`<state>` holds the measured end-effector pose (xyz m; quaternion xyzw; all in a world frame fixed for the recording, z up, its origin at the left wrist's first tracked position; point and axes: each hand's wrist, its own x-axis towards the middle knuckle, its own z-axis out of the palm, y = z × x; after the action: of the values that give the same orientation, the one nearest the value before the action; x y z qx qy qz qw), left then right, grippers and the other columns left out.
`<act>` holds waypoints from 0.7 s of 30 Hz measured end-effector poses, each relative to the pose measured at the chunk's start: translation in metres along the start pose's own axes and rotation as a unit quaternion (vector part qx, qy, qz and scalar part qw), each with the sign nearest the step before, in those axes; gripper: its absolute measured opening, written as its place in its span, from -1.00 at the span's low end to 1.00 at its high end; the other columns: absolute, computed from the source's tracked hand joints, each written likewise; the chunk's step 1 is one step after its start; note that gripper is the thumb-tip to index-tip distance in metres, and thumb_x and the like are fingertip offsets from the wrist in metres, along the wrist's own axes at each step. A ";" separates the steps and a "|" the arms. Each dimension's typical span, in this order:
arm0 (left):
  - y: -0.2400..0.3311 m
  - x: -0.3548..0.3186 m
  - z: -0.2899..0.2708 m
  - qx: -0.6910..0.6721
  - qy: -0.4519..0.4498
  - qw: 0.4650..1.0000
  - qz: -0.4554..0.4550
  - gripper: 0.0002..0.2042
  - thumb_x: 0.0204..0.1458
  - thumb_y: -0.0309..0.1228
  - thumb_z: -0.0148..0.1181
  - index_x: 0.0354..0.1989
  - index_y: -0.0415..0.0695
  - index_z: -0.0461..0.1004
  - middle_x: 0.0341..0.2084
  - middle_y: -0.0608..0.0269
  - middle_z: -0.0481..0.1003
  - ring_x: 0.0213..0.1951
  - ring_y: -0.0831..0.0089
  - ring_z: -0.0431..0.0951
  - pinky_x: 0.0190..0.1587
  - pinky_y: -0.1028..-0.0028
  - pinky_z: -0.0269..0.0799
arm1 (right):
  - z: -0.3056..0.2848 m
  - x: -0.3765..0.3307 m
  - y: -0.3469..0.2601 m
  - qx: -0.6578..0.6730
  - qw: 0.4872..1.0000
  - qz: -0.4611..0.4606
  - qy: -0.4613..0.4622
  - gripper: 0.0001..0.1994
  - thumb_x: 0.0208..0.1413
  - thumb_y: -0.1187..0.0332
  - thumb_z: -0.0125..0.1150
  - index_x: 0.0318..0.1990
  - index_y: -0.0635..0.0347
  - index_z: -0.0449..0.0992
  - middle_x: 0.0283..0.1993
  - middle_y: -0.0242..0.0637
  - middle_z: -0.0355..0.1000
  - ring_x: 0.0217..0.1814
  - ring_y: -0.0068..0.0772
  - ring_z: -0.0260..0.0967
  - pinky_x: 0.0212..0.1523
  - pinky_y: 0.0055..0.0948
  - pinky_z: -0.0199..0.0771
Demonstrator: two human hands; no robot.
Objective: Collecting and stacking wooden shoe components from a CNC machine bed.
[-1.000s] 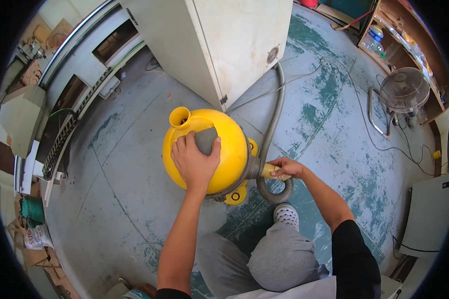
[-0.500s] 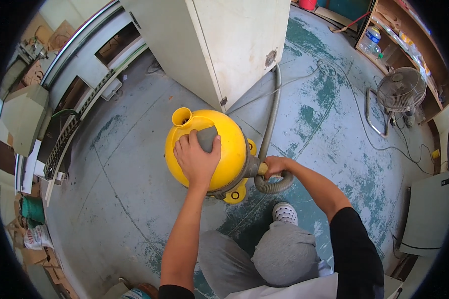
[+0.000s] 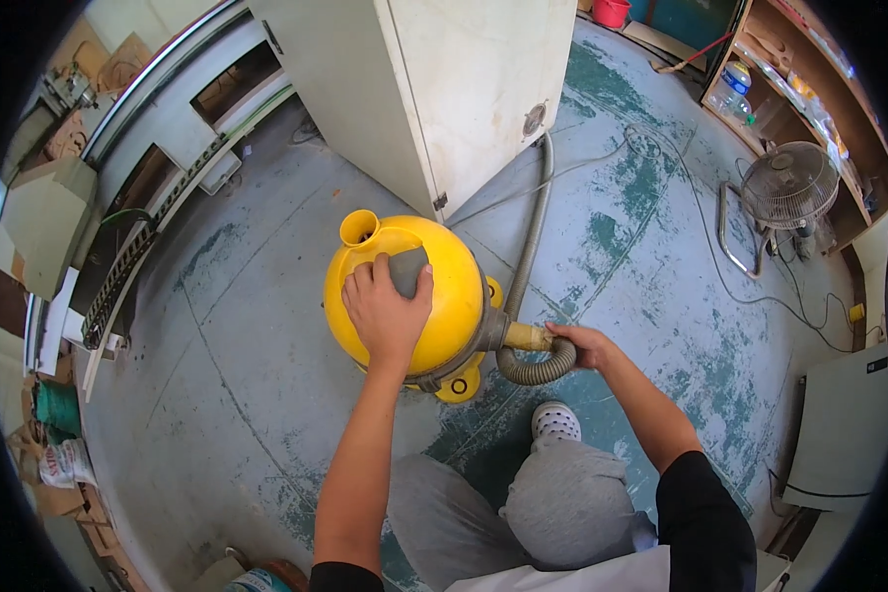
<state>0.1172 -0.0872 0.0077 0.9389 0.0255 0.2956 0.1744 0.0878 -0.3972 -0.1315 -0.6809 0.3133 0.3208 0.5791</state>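
Across the room lies a grey-blue floor, its coating worn, with irregular green patches concentrated towards the right and thin dark lines running diagonally over it. On this floor, near the middle of the view, stands a yellow domed canister, upright, with a round yellow spout on top and a grey band about its right side.

The left hand rests on the dome, half closed; its bent fingers and thumb lie either side of a dark grey block, which it grips. From the grey band a short yellowish tube projects to the right. The right hand is partly curled at the tube's outer end, thumb uppermost, having hold of a grey corrugated hose where it bends; the further fingers are hidden. The hose loops beneath the tube, then extends up the right side of the canister to the lower corner of a cream cabinet, whose surface is stained.

Along the left stands a long pale machine frame with rectangular openings. At the right, a fan stands on the floor beside a wooden shelf; a thin cable trails nearby. A red bucket sits at the far edge.
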 end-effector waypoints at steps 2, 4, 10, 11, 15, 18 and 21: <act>-0.002 -0.002 0.002 -0.001 0.012 1.000 0.008 -0.46 -0.11 -0.06 0.28 -0.06 -0.25 0.47 -0.20 -0.01 0.42 -0.08 0.09 0.37 0.07 0.17 0.24 | 0.009 0.002 0.035 0.355 0.900 0.016 -0.252 -0.44 -0.05 0.28 0.37 0.07 0.35 0.31 -0.13 -0.15 0.40 -0.23 -0.26 0.47 -0.21 -0.26 0.58; 0.003 0.001 0.000 -0.004 0.004 1.000 0.003 -0.46 -0.11 -0.06 0.28 -0.06 -0.25 0.47 -0.20 -0.01 0.41 -0.08 0.09 0.37 0.07 0.17 0.24 | 0.000 0.016 0.053 0.381 0.894 0.009 -0.234 -0.50 -0.04 0.40 0.31 0.06 0.38 0.31 -0.18 -0.13 0.39 -0.33 -0.30 0.44 -0.24 -0.35 0.57; 0.000 0.000 -0.001 -0.003 0.001 1.000 0.002 -0.46 -0.11 -0.06 0.28 -0.06 -0.25 0.47 -0.22 0.00 0.41 -0.09 0.09 0.36 0.06 0.18 0.24 | -0.020 0.018 0.052 -0.319 0.855 -0.408 -0.019 -0.55 -0.16 0.57 0.24 -0.01 0.23 0.36 -0.31 -0.08 0.47 -0.32 -0.08 0.49 -0.24 -0.25 0.51; 0.001 0.000 -0.002 -0.002 -0.001 1.000 -0.001 -0.46 -0.10 -0.07 0.28 -0.06 -0.25 0.47 -0.22 0.00 0.41 -0.09 0.09 0.36 0.06 0.18 0.23 | -0.029 0.017 0.050 -0.346 0.817 -0.458 0.055 -0.53 -0.18 0.53 0.27 -0.01 0.22 0.35 -0.35 0.03 0.47 -0.24 0.06 0.49 -0.22 -0.18 0.48; 0.000 -0.001 0.000 -0.006 0.000 1.000 0.002 -0.47 -0.10 -0.07 0.28 -0.06 -0.25 0.47 -0.21 0.00 0.41 -0.09 0.09 0.36 0.06 0.18 0.23 | -0.073 0.012 0.059 -0.383 0.809 -0.403 0.190 -0.59 -0.02 0.34 0.28 0.00 0.22 0.35 -0.24 0.01 0.48 -0.18 0.04 0.47 -0.20 -0.16 0.46; 0.001 -0.001 -0.002 -0.001 -0.006 1.000 -0.006 -0.47 -0.10 -0.07 0.27 -0.06 -0.25 0.47 -0.20 0.00 0.41 -0.08 0.09 0.36 0.07 0.17 0.23 | -0.076 0.017 0.049 -0.147 0.947 -0.255 0.131 -0.57 0.17 0.14 0.08 0.02 0.32 0.33 -0.24 -0.12 0.48 -0.21 -0.05 0.48 -0.23 -0.13 0.47; 0.002 0.000 -0.003 -0.002 0.003 1.000 -0.002 -0.47 -0.09 -0.08 0.29 -0.06 -0.27 0.49 -0.19 0.01 0.44 -0.08 0.08 0.38 0.06 0.19 0.24 | -0.087 0.018 0.030 0.200 0.965 -0.160 -0.050 -0.42 0.26 -0.07 -0.11 0.09 0.36 0.28 -0.16 -0.14 0.43 -0.17 -0.21 0.42 -0.12 -0.20 0.44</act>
<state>0.1154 -0.0881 0.0103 0.9375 0.0268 0.2983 0.1769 0.0810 -0.4882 -0.1522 -0.5752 0.2290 0.1885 0.7623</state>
